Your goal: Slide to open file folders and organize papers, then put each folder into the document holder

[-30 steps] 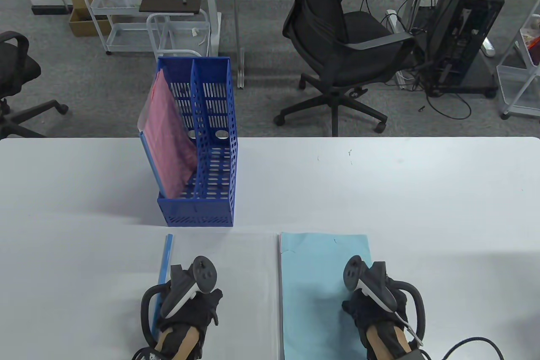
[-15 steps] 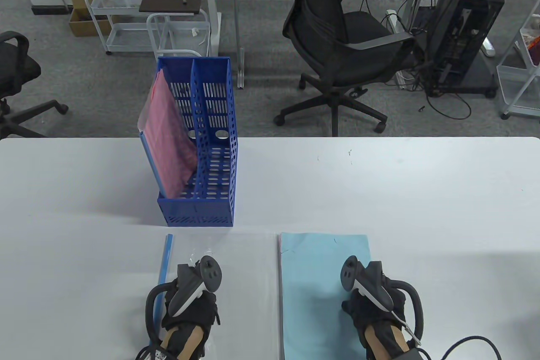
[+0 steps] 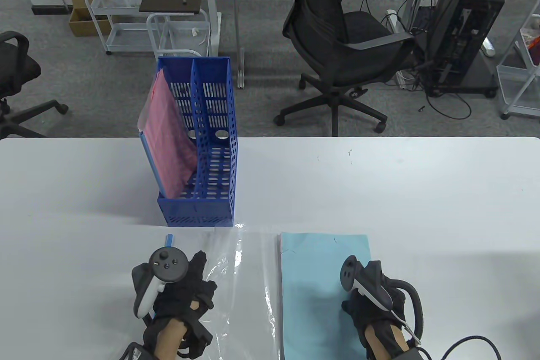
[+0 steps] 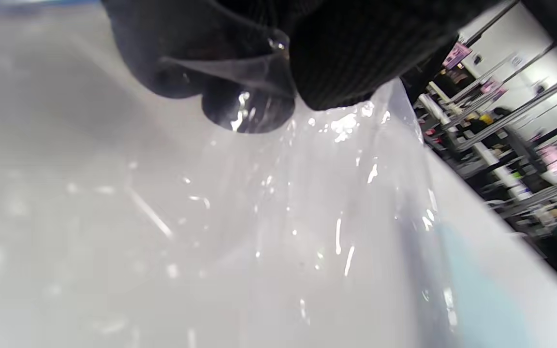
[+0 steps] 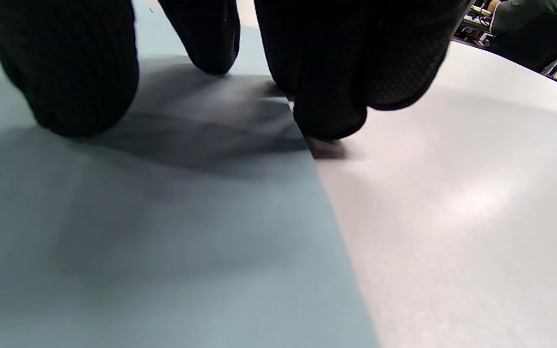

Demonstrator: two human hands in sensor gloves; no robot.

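beside the left hand point(image 3: 185, 292), the clear folder point(image 3: 240, 275) runs front-to-back.

Both gloved hands low at the near edge of the bench

The left hand point(image 3: 181, 292) is turned with its tracker tipped to the left, and its fingertips point(image 4: 336, 58) pinch a clear plastic sheet point(image 3: 236, 275), lifting it. The right hand point(image 3: 373, 305) lies palm down, fingers point(image 5: 327, 96) pressed flat on light blue paper point(image 3: 312, 275) at its right edge.
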